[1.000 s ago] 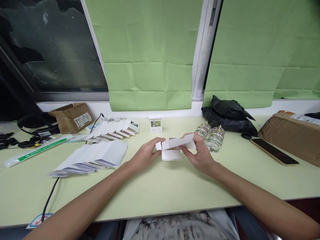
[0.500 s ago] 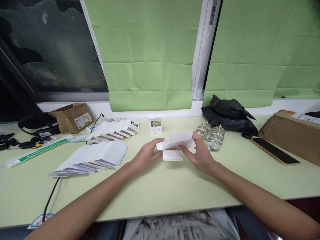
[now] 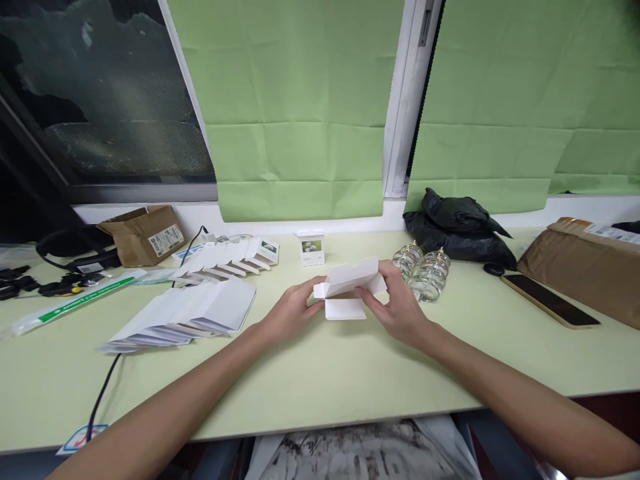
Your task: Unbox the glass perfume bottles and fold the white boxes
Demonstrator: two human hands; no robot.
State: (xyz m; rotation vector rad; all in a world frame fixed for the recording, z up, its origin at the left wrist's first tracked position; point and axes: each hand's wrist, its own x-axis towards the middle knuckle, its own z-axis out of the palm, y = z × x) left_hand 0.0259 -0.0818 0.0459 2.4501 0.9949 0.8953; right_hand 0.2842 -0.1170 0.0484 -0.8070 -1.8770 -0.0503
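Note:
A small white cardboard box [image 3: 345, 309], partly unfolded with its flaps out, is held in the air over the table between both hands. My left hand [image 3: 296, 305] pinches its left side near a small side flap. At the right end, my right hand [image 3: 400, 303] has its fingers behind the card and its thumb on the inner face. Beyond the hands stands a small white box [image 3: 313, 250] with a picture on its front and its top flap raised. Several clear glass bottles [image 3: 431, 275] with gold-coloured tips lie just past my right hand.
To the left lie a fanned stack of flat white boxes [image 3: 190, 313] and a row of white boxes [image 3: 227, 259]. A brown carton [image 3: 145, 235] and a black cable [image 3: 103, 393] are there too. On the right are black plastic bags [image 3: 460, 230], a phone [image 3: 550, 300] and a larger carton [image 3: 585, 267].
The right part of the white box has swung slightly inward, and my right hand has shifted a little left with it. My left hand holds nearly the same place.

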